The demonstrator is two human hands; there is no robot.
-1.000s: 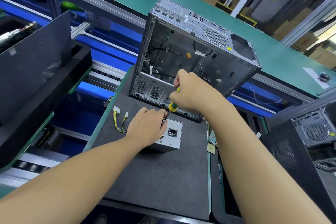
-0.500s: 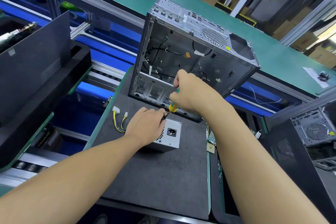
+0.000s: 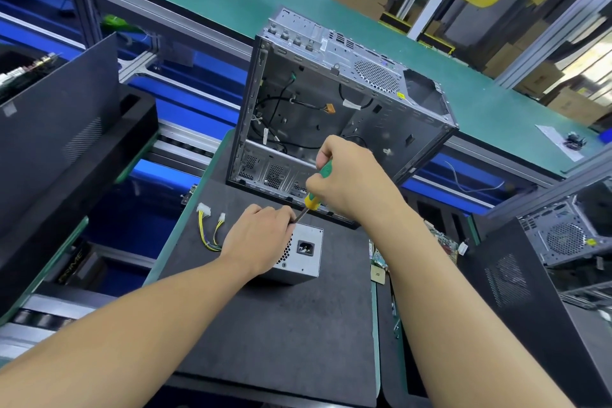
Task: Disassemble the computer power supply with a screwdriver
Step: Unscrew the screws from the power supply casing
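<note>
On the desk [image 3: 281, 334], the power supply [image 3: 306, 260] lies central, toward the far edge. The left hand [image 3: 261, 238] covers it, fingers [image 3: 283, 214] curled over its far top edge. The right hand [image 3: 351, 182] grips the screwdriver [image 3: 314, 197], tip at that edge. The open case [image 3: 331, 99] stands at the desk's far edge.

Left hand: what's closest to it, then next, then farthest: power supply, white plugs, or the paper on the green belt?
1. Power supply, under the left hand.
2. White plugs, just left.
3. Paper, far right.
</note>
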